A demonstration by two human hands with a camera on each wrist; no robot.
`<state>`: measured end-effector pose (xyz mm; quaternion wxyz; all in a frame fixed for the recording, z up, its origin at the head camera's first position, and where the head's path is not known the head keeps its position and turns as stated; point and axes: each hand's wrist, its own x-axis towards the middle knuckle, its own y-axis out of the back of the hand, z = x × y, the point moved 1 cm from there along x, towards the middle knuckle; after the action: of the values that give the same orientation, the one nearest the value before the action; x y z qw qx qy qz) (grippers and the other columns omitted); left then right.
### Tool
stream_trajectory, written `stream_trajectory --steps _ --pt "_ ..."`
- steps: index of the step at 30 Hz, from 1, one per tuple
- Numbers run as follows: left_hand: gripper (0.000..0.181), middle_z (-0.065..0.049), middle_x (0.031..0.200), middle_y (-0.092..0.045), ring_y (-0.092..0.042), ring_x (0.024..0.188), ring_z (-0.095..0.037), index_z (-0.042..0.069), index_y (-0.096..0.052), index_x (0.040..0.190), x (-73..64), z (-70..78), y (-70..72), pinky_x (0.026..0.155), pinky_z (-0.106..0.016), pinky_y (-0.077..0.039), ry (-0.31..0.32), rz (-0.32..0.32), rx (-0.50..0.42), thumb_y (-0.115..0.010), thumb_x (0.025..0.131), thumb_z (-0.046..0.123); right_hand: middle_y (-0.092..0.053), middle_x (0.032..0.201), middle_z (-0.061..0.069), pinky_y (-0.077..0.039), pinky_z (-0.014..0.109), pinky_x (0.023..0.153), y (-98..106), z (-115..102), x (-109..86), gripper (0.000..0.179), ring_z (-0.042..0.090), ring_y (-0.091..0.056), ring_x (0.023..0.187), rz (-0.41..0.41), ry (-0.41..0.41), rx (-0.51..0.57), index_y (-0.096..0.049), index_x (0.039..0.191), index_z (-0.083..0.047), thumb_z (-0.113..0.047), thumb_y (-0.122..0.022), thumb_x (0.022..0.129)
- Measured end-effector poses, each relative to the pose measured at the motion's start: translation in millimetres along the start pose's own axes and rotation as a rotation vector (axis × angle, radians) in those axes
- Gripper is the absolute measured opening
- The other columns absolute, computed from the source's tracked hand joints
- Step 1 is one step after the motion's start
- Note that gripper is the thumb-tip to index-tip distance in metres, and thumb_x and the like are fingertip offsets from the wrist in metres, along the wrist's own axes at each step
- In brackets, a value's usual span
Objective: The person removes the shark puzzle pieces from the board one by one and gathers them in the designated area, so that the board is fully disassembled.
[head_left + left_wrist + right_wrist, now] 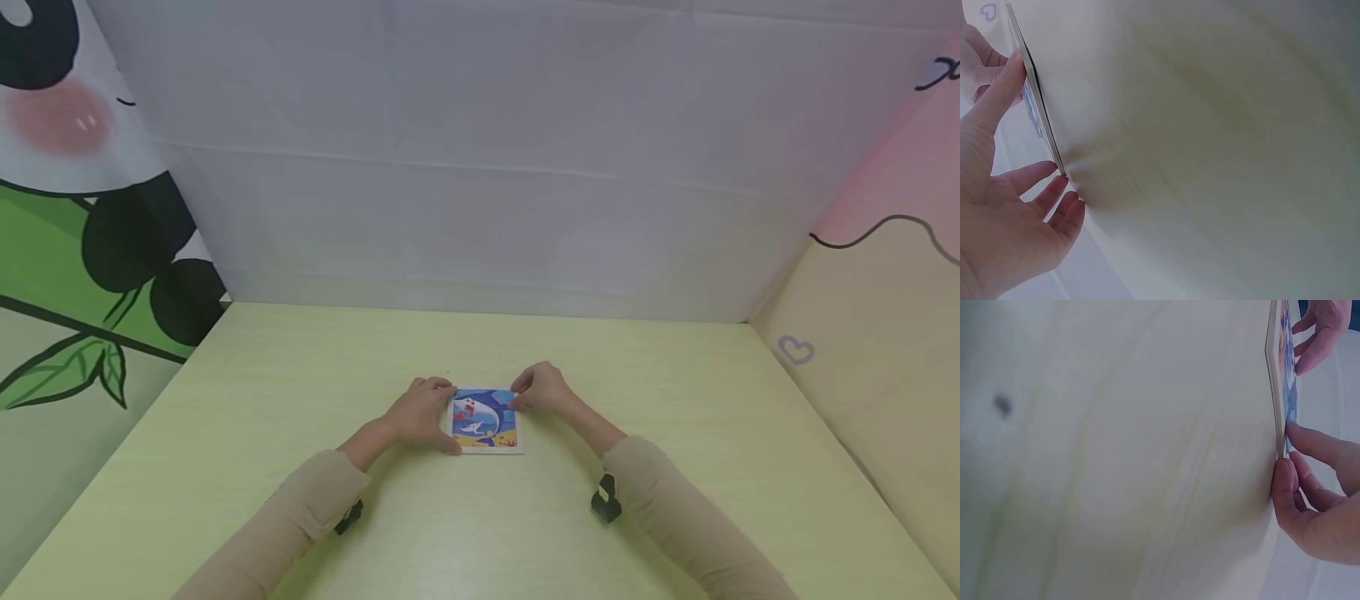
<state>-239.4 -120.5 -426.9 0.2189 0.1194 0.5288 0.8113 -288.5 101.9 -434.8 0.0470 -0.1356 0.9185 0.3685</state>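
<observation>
Left hand (417, 414) grips picture board (486, 421) along left edge, thumb at near corner, fingers at far corner | board on pale table (480, 533), between both hands | Right hand (546, 389) pinches far-right corner, thumb on top.

Lilac heart (796, 350); dark spot (1002, 405), identity unclear.

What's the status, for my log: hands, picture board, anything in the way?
Left hand holds picture board along its left edge. Right hand at its far right corner. Lying face up on table. No obstruction visible.
</observation>
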Motion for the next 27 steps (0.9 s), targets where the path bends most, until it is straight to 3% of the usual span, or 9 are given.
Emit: stream_trajectory --steps 8,12,16,20,27 --pt "0.093 -0.014 0.132 -0.043 -0.036 0.119 -0.033 -0.003 -0.045 0.13 1.9 -2.1 -1.5 0.097 -0.045 -0.037 -0.016 -0.003 0.022 -0.082 0.058 0.044 -0.063 0.076 0.005 -0.048 0.022 0.058 0 -1 -1.1 0.021 0.015 -0.056 0.068 0.004 0.007 -0.001 -0.068 0.084 -0.001 -0.007 -0.078 0.067" --pt "0.092 -0.012 0.135 -0.042 -0.036 0.12 -0.031 -0.001 -0.045 0.131 4.6 -2.5 -2.9 0.098 -0.043 -0.037 -0.072 -0.006 0.044 -0.081 0.059 0.044 -0.063 0.076 0.005 -0.048 0.022 0.058 0 -2 -0.8 0.021 0.015 -0.056 0.068 0.0 0.007 -0.004 -0.068 0.084 -0.001 -0.006 -0.078 0.067" --pt "0.09 -0.011 0.136 -0.041 -0.035 0.121 -0.029 0.0 -0.043 0.132 7.4 0.8 -3.6 0.099 -0.042 -0.035 -0.12 -0.036 -0.009 -0.081 0.061 0.041 -0.064 0.075 0.005 -0.048 0.021 0.058 0 -3 0.2 0.022 0.014 -0.057 0.067 0.001 -0.003 -0.002 -0.068 0.083 -0.001 -0.005 -0.079 0.065" --pt "0.088 -0.013 0.135 -0.041 -0.036 0.121 -0.03 -0.001 -0.043 0.132 8.7 4.8 -3.4 0.099 -0.043 -0.035 -0.123 -0.058 -0.05 -0.08 0.063 0.038 -0.064 0.074 0.004 -0.048 0.021 0.058 0 -3 1.7 0.023 0.013 -0.057 0.066 0.001 0.006 -0.003 -0.068 0.083 -0.001 -0.005 -0.079 0.063" --pt "0.084 -0.01 0.135 -0.042 -0.035 0.12 -0.029 0.0 -0.047 0.129 11.7 7.5 -3.7 0.097 -0.042 -0.036 -0.127 -0.076 -0.008 -0.079 0.063 0.042 -0.063 0.073 0.004 -0.048 0.02 0.057 -1 -3 2.4 0.023 0.012 -0.056 0.064 0.001 0.001 -0.012 -0.068 0.082 -0.002 -0.006 -0.08 0.063"
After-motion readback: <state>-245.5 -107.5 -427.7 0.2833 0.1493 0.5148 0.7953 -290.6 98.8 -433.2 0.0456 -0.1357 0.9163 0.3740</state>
